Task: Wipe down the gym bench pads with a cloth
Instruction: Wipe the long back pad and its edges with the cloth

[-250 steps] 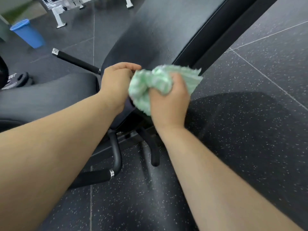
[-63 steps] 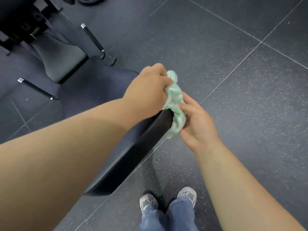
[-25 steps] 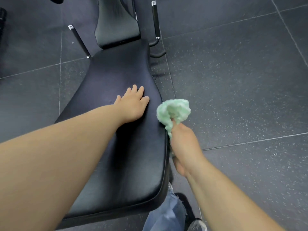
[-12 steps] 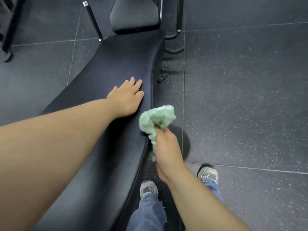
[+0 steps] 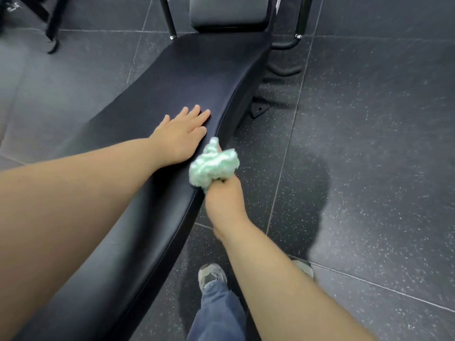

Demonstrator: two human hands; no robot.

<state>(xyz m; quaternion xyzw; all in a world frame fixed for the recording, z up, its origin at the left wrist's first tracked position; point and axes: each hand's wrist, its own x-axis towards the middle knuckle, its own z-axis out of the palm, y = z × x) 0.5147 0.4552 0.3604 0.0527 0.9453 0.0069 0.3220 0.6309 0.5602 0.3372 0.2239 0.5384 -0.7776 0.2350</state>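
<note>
The right hand [image 5: 225, 205], gripping the bunched cloth [image 5: 214, 166], is closing in against the right edge of the bench pad [image 5: 172, 77]; the left hand [image 5: 181, 136] is resting flat, fingers straight. Edge-wiping is probably beginning.

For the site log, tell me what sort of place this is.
Likely a gym. A long black padded bench pad runs to a smaller black seat pad, black metal handle bars with chrome tips flank it, and the floor is dark speckled rubber tile. The right hand grips a crumpled green cloth.

Fluffy green cloth [image 5: 213, 166]; smooth, faintly glossy black bench pad [image 5: 177, 77]; speckled matt floor [image 5: 374, 134].
</note>
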